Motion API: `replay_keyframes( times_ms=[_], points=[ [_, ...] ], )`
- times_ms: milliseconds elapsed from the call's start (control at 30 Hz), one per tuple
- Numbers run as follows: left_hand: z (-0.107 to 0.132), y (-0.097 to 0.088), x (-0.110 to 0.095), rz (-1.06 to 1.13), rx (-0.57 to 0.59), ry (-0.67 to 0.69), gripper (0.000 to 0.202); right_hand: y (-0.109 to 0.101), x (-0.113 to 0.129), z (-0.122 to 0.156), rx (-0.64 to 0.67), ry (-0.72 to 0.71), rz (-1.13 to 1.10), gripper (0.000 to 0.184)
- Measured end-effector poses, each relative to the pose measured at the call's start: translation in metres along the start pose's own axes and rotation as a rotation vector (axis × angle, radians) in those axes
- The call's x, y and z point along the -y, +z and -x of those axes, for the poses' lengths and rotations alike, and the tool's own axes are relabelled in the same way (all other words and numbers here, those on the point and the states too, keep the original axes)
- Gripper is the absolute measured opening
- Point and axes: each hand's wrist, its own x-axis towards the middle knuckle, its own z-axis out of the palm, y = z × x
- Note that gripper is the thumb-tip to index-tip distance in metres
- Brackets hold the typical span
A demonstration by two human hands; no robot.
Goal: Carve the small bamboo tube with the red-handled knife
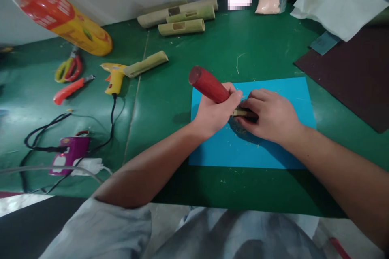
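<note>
My left hand is closed round a tool with a thick red wooden handle; the handle points up and to the left, and its working end is hidden between my hands. My right hand lies curled over a small piece of bamboo, pressing it down on a blue sheet. Only a pale end of the piece shows. Fine shavings lie on the sheet around my hands.
On the green table: several cut bamboo tubes at the back, a yellow glue gun beside another bamboo piece, scissors, a red cutter, a purple device with cables, white cloth, dark sheet.
</note>
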Motion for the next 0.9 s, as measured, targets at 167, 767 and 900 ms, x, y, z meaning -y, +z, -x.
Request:
replay_keyframes(
  times_ms=[167, 767, 900],
  points=[
    [0.001, -0.002, 0.001, 0.02, 0.035, 0.022, 0.039, -0.001, 0.001, 0.0, -0.001, 0.006, 0.017, 0.023],
    [0.01, 0.004, 0.009, -0.023, -0.077, 0.047, 0.035, 0.006, -0.005, -0.002, 0.007, 0.001, 0.027, 0.023],
    [0.014, 0.004, 0.01, -0.111, -0.062, 0.078, 0.036, 0.006, -0.008, -0.001, -0.023, -0.04, 0.034, 0.024]
  ],
)
